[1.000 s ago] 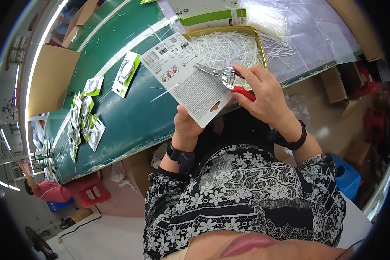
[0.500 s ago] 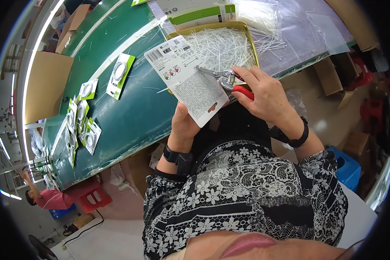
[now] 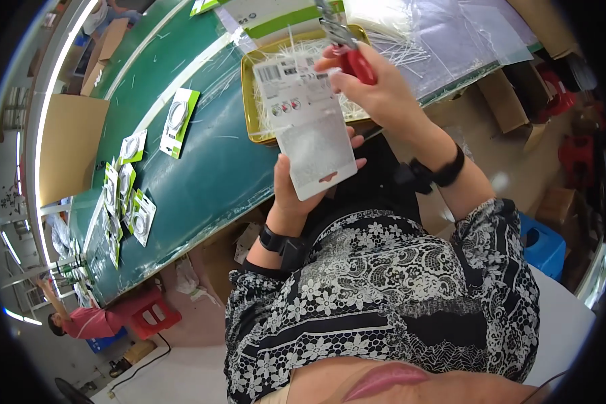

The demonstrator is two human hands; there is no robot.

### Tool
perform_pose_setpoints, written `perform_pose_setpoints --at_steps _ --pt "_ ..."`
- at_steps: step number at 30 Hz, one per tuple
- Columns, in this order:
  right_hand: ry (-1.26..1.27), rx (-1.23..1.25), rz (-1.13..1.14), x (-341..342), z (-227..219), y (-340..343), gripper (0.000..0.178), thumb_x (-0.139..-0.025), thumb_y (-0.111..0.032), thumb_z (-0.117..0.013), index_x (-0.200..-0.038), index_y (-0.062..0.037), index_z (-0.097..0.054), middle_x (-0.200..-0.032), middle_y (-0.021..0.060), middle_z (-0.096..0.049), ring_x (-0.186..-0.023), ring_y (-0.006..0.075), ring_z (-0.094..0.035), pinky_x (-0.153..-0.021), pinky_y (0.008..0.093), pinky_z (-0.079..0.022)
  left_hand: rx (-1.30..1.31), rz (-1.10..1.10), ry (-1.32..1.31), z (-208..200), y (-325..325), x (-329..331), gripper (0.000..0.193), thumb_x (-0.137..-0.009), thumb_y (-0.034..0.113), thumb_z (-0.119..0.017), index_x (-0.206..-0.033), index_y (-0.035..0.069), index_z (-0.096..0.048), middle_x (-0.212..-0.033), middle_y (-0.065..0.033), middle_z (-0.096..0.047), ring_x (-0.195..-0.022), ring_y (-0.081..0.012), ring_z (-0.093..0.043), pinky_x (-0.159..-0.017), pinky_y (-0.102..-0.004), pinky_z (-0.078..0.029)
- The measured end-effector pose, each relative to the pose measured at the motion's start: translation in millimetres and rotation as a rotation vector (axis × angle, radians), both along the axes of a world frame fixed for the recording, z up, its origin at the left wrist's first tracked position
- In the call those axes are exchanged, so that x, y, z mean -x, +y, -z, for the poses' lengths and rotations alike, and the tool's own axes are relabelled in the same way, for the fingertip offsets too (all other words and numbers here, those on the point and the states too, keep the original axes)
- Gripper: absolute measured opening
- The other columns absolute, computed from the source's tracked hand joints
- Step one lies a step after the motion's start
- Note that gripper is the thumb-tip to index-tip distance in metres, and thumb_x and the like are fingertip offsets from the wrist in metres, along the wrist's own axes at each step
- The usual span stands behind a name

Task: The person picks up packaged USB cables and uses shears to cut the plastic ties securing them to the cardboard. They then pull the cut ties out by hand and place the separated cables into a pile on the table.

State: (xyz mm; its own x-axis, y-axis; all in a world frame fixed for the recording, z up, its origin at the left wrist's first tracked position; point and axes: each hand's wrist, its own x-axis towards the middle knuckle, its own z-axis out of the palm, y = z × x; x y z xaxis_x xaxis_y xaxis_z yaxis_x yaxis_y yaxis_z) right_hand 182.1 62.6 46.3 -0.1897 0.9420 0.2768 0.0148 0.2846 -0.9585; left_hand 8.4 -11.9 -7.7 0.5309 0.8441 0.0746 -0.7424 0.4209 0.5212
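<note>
My left hand (image 3: 291, 185) grips a white printed package card (image 3: 314, 145) near its lower end, with its back face up and a red-edged hanging slot toward me. My right hand (image 3: 392, 91) is closed around red-handled cutting pliers (image 3: 358, 65), a little blurred, whose metal jaws point to the far side. Those jaws are above and beyond the card's far end, apart from it. Beneath the card and pliers sits a yellow-rimmed tray (image 3: 252, 121) holding many thin white plastic strips that look like cable ties.
One green-and-white carded cable pack (image 3: 179, 121) lies on the green table (image 3: 209, 172), and a heap of similar packs (image 3: 124, 188) is farther left. Behind the tray stands a green-and-white box (image 3: 276, 23). Loose ties (image 3: 404, 54) lie to the right. A person (image 3: 84, 322) is at far left.
The pliers have moved away from the card, up toward the far side with my right hand. The card has turned to stand straighter in my left hand.
</note>
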Motion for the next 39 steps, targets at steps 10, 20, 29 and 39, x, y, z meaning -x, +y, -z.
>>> perform_pose_setpoints --at_steps 10,20,29,39 --pt "-0.012 0.013 0.047 24 -28 -13 0.021 -0.089 -0.001 -0.058 -0.11 -0.0051 -0.053 -0.08 0.0023 -0.061 -0.067 0.007 -0.057 -0.058 0.0211 -0.045 -0.071 -0.01 0.143 -19 -44 -1 0.098 -0.081 0.068 -0.053 -0.146 0.001 -0.023 -0.142 -0.0212 -0.039 -0.13 -0.0369 -0.042 -0.105 -0.0563 -0.037" --pt "-0.201 -0.432 -0.01 20 -2 -35 0.031 -0.084 0.005 -0.061 -0.111 -0.0057 -0.052 -0.084 0.0061 -0.059 -0.071 0.0114 -0.059 -0.066 0.0247 -0.048 0.076 -0.016 0.077 -29 -57 3 0.101 -0.081 0.071 -0.05 -0.148 0.004 -0.017 -0.145 -0.0258 -0.033 -0.13 -0.0425 -0.04 -0.103 -0.0614 -0.035" --pt "-0.058 -0.138 0.064 -20 -27 -53 0.046 -0.08 -0.001 -0.066 -0.121 -0.0016 -0.047 -0.097 0.0123 -0.057 -0.086 0.0159 -0.057 -0.077 0.028 -0.047 0.014 -0.026 0.112 -21 -71 6 0.111 -0.075 0.081 -0.047 -0.148 0.004 -0.017 -0.144 -0.0257 -0.033 -0.129 -0.0424 -0.041 -0.1 -0.0607 -0.039" --pt "-0.888 -0.412 0.262 -31 20 -52 0.051 -0.071 -0.009 -0.069 -0.118 -0.0019 -0.05 -0.101 0.0131 -0.057 -0.096 0.0312 -0.055 -0.085 0.0391 -0.042 0.023 -0.101 0.03 -13 -22 14 0.112 -0.074 0.085 -0.039 -0.15 0.006 -0.016 -0.148 -0.0236 -0.03 -0.134 -0.0426 -0.034 -0.107 -0.059 -0.032"
